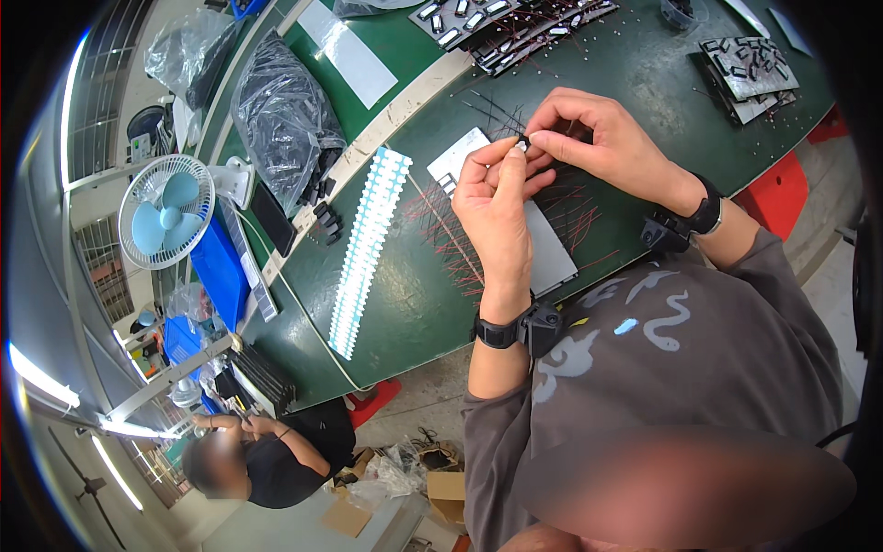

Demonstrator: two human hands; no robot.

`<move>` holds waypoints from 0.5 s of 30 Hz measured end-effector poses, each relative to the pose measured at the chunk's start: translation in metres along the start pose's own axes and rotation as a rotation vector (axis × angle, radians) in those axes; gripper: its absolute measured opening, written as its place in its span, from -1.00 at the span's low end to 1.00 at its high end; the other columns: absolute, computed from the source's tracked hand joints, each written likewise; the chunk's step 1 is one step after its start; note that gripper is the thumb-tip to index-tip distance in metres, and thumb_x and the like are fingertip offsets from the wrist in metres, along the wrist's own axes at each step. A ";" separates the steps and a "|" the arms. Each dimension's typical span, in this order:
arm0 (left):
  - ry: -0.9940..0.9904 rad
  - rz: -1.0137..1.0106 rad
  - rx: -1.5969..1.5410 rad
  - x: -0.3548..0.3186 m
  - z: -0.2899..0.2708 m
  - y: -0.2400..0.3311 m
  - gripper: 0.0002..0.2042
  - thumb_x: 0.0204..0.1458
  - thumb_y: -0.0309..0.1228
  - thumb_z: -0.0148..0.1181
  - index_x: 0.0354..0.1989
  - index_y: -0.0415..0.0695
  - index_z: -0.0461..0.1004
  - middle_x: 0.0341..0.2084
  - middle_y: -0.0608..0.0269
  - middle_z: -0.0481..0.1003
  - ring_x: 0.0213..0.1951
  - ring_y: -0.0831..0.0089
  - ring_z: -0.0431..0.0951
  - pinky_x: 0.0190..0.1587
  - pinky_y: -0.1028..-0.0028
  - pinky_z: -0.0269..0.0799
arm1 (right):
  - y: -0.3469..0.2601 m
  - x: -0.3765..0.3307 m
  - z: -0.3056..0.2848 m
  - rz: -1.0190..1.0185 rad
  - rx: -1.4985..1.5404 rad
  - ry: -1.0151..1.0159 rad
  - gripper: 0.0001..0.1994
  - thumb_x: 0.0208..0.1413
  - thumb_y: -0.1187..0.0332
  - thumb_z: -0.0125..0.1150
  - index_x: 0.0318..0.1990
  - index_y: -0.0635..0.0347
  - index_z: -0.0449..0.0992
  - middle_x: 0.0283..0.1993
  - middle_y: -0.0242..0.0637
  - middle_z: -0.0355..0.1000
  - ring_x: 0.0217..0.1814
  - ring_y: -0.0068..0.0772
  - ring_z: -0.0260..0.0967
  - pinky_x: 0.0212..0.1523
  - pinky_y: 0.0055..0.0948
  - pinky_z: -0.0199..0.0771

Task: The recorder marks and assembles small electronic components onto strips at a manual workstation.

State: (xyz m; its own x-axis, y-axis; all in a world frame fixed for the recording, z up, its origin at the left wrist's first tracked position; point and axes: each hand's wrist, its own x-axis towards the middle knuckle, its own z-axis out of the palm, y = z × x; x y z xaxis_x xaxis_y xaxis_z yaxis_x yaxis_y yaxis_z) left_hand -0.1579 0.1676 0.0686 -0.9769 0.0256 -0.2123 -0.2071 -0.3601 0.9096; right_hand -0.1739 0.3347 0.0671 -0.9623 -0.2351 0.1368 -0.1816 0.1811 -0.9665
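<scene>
On the dark green bench, just beyond its near edge, two bare hands meet over a white board. Left hand: thumb and fingers curled, tips closed narrowly on a small black-and-white part. Right hand: thumb and forefinger pinched at the same part from the right; the remaining fingers are bent. Part sits between both sets of fingertips, above the far portion of the board; its exact shape is mostly hidden by the fingers. Thin red and dark wires spread out on both sides of the board. Each wrist carries a black strap with a device.

Left of the board: a long light-blue and white strip with toothed edges, lying aslant, apart from the hands. Farther left, small black pieces lie loose near a dark phone-like slab. A dark plastic bag lies beyond these, and a white fan with blue blades stands at the left.

Far side: a stack of boards bearing black-and-white parts, wires trailing. Far right: a second, smaller stack with similar parts on top. Far left of the wearer, another person in dark clothing, forearms raised at the bench.
</scene>
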 end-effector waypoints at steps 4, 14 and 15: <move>-0.015 -0.011 0.008 -0.003 0.001 0.002 -0.84 0.24 -0.51 0.08 -0.09 -0.33 0.45 -0.28 0.02 0.61 -0.25 0.37 0.66 -0.21 0.46 0.63 | -0.001 0.000 -0.001 0.021 -0.021 -0.011 -0.89 0.23 0.40 0.16 -0.25 0.28 0.49 -0.24 -0.44 0.42 -0.24 -0.68 0.46 -0.29 -0.64 0.38; -0.037 -0.022 0.065 -0.006 0.001 0.004 -0.82 0.24 -0.50 0.08 -0.07 -0.35 0.45 -0.28 0.03 0.60 -0.25 0.39 0.65 -0.21 0.48 0.62 | -0.006 -0.001 -0.003 0.083 0.061 -0.036 -0.88 0.21 0.41 0.17 -0.31 0.28 0.45 -0.32 -0.43 0.43 -0.29 -0.69 0.43 -0.30 -0.65 0.37; -0.041 -0.015 0.090 -0.008 0.000 0.004 -0.82 0.24 -0.51 0.08 -0.07 -0.36 0.44 -0.29 0.04 0.60 -0.26 0.39 0.65 -0.22 0.48 0.62 | -0.007 -0.001 -0.002 0.076 0.059 -0.038 -0.88 0.21 0.41 0.17 -0.31 0.28 0.45 -0.32 -0.43 0.43 -0.29 -0.69 0.43 -0.30 -0.65 0.37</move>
State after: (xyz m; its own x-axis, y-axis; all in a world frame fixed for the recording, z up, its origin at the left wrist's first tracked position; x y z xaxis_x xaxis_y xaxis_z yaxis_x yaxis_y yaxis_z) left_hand -0.1503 0.1661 0.0738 -0.9747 0.0689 -0.2128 -0.2236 -0.2742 0.9353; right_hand -0.1720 0.3358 0.0738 -0.9642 -0.2593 0.0553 -0.0951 0.1438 -0.9850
